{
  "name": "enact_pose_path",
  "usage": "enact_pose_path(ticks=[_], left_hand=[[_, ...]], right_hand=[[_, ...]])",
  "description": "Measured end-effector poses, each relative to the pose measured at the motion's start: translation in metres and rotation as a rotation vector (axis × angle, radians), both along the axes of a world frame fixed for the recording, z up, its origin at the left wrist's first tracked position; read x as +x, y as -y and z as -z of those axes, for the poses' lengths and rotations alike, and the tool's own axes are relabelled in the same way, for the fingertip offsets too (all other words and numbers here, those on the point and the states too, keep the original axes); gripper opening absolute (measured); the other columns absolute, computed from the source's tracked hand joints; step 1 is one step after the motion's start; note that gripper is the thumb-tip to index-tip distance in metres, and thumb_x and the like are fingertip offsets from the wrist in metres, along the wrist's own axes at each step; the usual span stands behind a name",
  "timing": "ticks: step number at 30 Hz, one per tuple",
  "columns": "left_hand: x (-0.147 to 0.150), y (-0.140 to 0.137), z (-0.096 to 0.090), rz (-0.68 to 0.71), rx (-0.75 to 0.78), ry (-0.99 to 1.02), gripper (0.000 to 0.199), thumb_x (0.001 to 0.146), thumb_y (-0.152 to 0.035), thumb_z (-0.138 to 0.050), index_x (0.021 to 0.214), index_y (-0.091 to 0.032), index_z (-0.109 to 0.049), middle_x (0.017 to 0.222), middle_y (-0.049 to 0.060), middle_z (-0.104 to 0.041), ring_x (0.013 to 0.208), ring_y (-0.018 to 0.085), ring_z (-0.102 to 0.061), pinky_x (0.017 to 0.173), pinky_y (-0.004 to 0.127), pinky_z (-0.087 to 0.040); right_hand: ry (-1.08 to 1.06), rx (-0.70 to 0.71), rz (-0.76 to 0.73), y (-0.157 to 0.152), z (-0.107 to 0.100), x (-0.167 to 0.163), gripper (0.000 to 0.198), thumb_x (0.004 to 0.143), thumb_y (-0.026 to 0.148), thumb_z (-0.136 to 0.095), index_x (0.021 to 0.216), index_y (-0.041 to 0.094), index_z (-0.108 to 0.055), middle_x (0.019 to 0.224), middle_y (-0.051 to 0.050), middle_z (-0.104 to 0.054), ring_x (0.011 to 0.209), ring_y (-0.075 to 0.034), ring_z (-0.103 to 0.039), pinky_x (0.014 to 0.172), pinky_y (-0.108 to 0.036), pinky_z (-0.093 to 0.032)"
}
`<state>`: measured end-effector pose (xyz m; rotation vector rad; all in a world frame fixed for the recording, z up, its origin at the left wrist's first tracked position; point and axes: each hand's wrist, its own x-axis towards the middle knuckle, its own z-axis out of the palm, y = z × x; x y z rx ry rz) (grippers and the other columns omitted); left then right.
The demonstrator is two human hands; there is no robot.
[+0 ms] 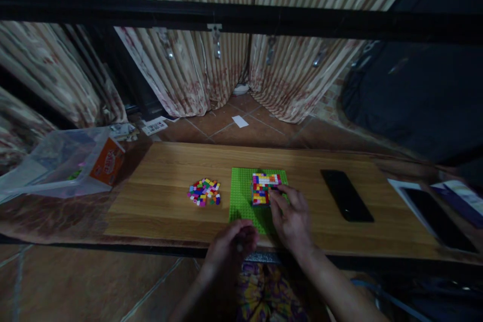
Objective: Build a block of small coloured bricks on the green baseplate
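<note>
A green studded baseplate lies on the wooden table in front of me. On its right half stands a low block build of many-coloured toy bricks. My right hand reaches over the plate from the right. Its thumb and fingers are pinched together at the build's right side; whatever they hold is too small to make out. Near the plate's front edge, my left hand is raised with its fingers curled inward, hiding anything inside. Loose toy bricks in mixed colours lie in a flat pile left of the plate.
The wooden table also carries a black phone on the right. Beyond its right end lies a second dark device. A clear plastic tub with an orange label rests at the left. Striped curtains hang behind.
</note>
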<state>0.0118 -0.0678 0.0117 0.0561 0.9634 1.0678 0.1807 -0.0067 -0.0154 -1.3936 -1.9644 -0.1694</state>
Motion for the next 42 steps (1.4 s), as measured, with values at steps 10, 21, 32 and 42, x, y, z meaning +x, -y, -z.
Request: enact_pose_path(ticks=[10,21,32,42], left_hand=[[-0.008,0.005,-0.012,-0.028,0.092,0.191,0.028,0.082,-0.020,-0.050,0.102,-0.006,-0.065,0.113,0.018,-0.064,0.104,0.025,-0.060,0.091,0.036,-0.046],[0.001,0.001,-0.011,-0.009,0.144,0.273,0.023,0.078,-0.012,-0.051,0.093,-0.008,-0.068,0.096,0.010,-0.065,0.087,0.016,-0.059,0.080,0.025,-0.045],[0.006,0.002,0.013,0.048,0.010,0.121,0.019,0.071,-0.019,-0.064,0.087,-0.010,-0.068,0.082,0.011,-0.067,0.071,0.016,-0.061,0.068,0.028,-0.046],[-0.001,0.003,0.016,0.066,0.032,0.050,0.025,0.065,-0.022,-0.069,0.086,-0.009,-0.068,0.070,0.007,-0.065,0.057,0.012,-0.056,0.054,0.022,-0.040]], right_hand=[[-0.144,-0.036,-0.072,0.024,-0.018,-0.007,0.027,0.088,0.025,-0.052,0.113,0.023,-0.062,0.113,-0.009,-0.058,0.101,-0.024,-0.053,0.086,-0.042,-0.045],[-0.166,-0.306,-0.311,0.062,-0.038,-0.034,0.018,0.086,0.020,-0.054,0.098,0.026,-0.066,0.104,-0.005,-0.060,0.098,-0.022,-0.053,0.080,-0.037,-0.047],[-0.194,-0.138,-0.123,0.026,-0.022,-0.009,0.018,0.089,0.025,-0.050,0.093,0.023,-0.068,0.102,-0.007,-0.060,0.096,-0.021,-0.054,0.081,-0.037,-0.048],[0.047,-0.062,-0.046,-0.012,-0.016,-0.003,0.023,0.089,0.024,-0.047,0.087,0.023,-0.070,0.102,-0.007,-0.060,0.093,-0.023,-0.050,0.081,-0.039,-0.044]])
